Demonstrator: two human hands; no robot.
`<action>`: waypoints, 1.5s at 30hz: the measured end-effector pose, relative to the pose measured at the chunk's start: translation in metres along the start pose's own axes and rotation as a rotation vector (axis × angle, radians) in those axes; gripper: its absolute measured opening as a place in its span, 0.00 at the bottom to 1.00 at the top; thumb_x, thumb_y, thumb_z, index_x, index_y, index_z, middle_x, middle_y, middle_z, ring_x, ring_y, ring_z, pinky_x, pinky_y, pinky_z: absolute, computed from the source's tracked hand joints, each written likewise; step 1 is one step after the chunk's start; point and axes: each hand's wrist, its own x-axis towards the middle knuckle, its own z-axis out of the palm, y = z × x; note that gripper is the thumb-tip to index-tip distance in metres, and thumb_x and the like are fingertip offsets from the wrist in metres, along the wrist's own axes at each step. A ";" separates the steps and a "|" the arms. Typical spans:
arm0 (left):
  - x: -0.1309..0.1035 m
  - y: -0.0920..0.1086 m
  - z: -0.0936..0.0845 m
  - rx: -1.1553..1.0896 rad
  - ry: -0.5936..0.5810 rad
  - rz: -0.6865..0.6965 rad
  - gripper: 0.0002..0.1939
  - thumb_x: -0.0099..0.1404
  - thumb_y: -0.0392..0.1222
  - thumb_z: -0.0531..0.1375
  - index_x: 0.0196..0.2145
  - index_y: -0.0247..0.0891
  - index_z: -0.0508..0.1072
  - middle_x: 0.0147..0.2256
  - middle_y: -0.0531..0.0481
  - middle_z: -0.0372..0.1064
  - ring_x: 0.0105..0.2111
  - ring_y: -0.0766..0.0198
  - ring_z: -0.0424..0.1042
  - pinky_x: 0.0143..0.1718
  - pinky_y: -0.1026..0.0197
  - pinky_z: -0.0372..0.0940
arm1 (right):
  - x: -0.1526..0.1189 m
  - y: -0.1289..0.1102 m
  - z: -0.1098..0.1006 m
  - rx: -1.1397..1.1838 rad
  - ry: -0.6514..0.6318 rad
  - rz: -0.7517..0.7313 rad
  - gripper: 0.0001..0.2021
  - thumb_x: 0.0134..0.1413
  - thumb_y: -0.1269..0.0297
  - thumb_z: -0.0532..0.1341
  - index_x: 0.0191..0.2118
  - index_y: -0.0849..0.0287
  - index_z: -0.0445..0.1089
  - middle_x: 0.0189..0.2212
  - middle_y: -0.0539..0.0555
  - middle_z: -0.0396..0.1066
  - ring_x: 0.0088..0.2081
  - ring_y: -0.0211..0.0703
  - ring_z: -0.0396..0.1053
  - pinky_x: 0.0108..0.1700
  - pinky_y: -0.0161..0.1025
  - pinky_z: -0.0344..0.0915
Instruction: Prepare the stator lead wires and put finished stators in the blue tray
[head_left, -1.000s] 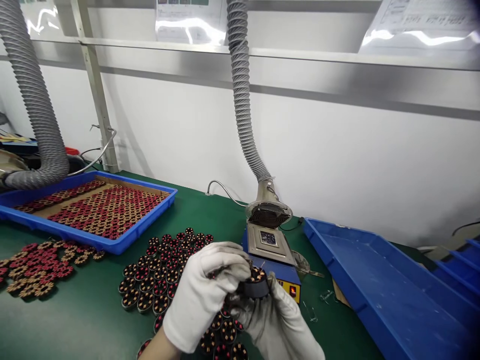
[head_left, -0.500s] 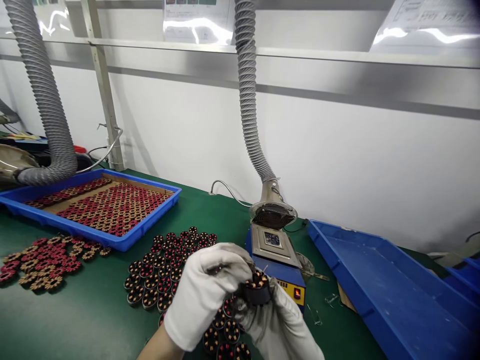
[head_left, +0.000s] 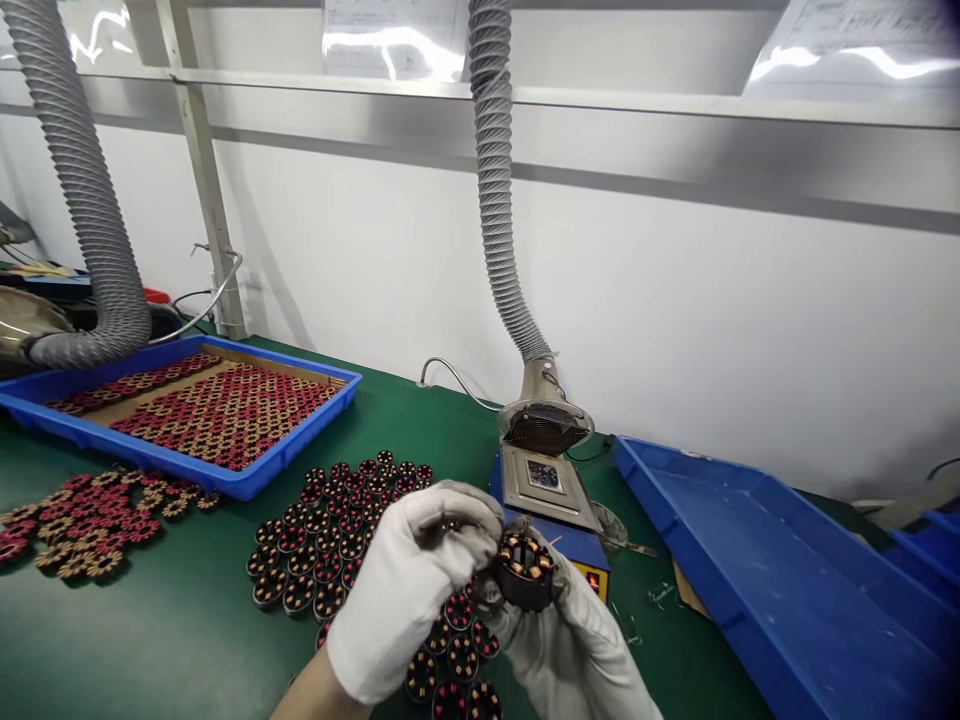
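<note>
A small black motor stator with copper-coloured windings is held up before me, tilted so its open top and hollow centre show. My right hand, in a stained white glove, grips it from below and the right. A thin wire end sticks up at its upper right. My left hand, also gloved, is closed at the stator's left edge, with curled fingers and dark-stained tips; whatever is pinched there is hidden. Below and left of the hands, many similar black-ringed stators stand in a cluster on the green table.
A blue solder pot sits behind the hands under an extraction hood. To the left are a blue tray of red and tan wound cores and a loose pile of cores. Another blue tray lies at right, near wire scraps.
The stator has turned and tipped in my right hand and moved slightly right, so its windings and centre show more. My left fingers have curled back a little from its top.
</note>
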 end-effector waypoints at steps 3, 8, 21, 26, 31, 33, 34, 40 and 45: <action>-0.002 0.004 -0.007 -0.031 0.084 0.041 0.10 0.56 0.29 0.54 0.30 0.41 0.72 0.35 0.54 0.69 0.33 0.68 0.67 0.33 0.71 0.61 | -0.001 0.000 -0.003 0.030 -0.032 0.024 0.16 0.41 0.59 0.67 0.41 0.50 0.72 0.39 0.54 0.75 0.42 0.48 0.71 0.48 0.49 0.65; 0.000 0.012 0.000 0.147 -0.125 -0.092 0.11 0.52 0.26 0.55 0.29 0.37 0.73 0.34 0.49 0.70 0.35 0.63 0.69 0.35 0.68 0.63 | -0.002 -0.003 0.006 0.013 -0.029 0.003 0.15 0.38 0.60 0.68 0.37 0.51 0.73 0.39 0.53 0.75 0.39 0.45 0.72 0.48 0.45 0.65; -0.003 0.008 0.006 -0.004 -0.083 -0.133 0.17 0.56 0.34 0.60 0.45 0.42 0.69 0.43 0.50 0.68 0.42 0.62 0.67 0.43 0.66 0.62 | 0.002 0.021 0.019 -0.627 0.338 -0.925 0.18 0.35 0.74 0.68 0.36 0.51 0.71 0.42 0.51 0.71 0.44 0.46 0.69 0.44 0.42 0.67; -0.004 -0.015 0.029 -0.394 -0.027 -0.227 0.11 0.55 0.43 0.62 0.36 0.35 0.74 0.34 0.46 0.72 0.37 0.59 0.70 0.43 0.61 0.64 | 0.002 0.033 0.011 -0.957 0.272 -1.233 0.26 0.37 0.78 0.65 0.43 0.42 0.69 0.42 0.49 0.70 0.44 0.49 0.68 0.47 0.49 0.65; -0.002 -0.019 0.022 -0.500 0.262 -0.048 0.09 0.49 0.44 0.67 0.27 0.37 0.74 0.34 0.48 0.72 0.41 0.55 0.69 0.46 0.57 0.64 | 0.004 0.028 0.009 -0.929 0.319 -1.224 0.27 0.34 0.79 0.66 0.42 0.45 0.68 0.42 0.50 0.68 0.42 0.46 0.68 0.42 0.43 0.67; 0.002 -0.012 0.015 -0.440 0.208 -0.079 0.12 0.47 0.38 0.67 0.32 0.39 0.75 0.36 0.48 0.73 0.35 0.60 0.71 0.38 0.64 0.67 | 0.003 0.025 0.007 -0.922 0.375 -1.242 0.27 0.35 0.79 0.66 0.43 0.45 0.67 0.42 0.50 0.67 0.42 0.44 0.68 0.42 0.41 0.66; 0.003 -0.009 0.014 -0.380 0.159 -0.134 0.15 0.45 0.34 0.67 0.34 0.38 0.75 0.35 0.48 0.73 0.31 0.64 0.71 0.33 0.67 0.67 | 0.003 0.024 0.006 -0.941 0.351 -1.242 0.27 0.35 0.78 0.66 0.43 0.45 0.67 0.42 0.50 0.67 0.42 0.45 0.68 0.42 0.41 0.66; 0.000 -0.010 0.020 -0.318 0.280 -0.136 0.07 0.47 0.28 0.63 0.26 0.35 0.75 0.26 0.51 0.73 0.27 0.69 0.71 0.32 0.73 0.66 | 0.007 0.029 0.007 -0.991 0.336 -1.213 0.27 0.36 0.78 0.66 0.43 0.44 0.66 0.42 0.51 0.66 0.42 0.48 0.67 0.43 0.47 0.65; -0.001 -0.008 0.016 -0.382 0.299 -0.068 0.10 0.49 0.32 0.65 0.33 0.39 0.75 0.30 0.51 0.74 0.31 0.68 0.71 0.35 0.72 0.66 | 0.006 0.034 0.014 -0.965 0.326 -1.241 0.27 0.37 0.80 0.64 0.43 0.44 0.65 0.42 0.50 0.65 0.42 0.47 0.66 0.43 0.49 0.65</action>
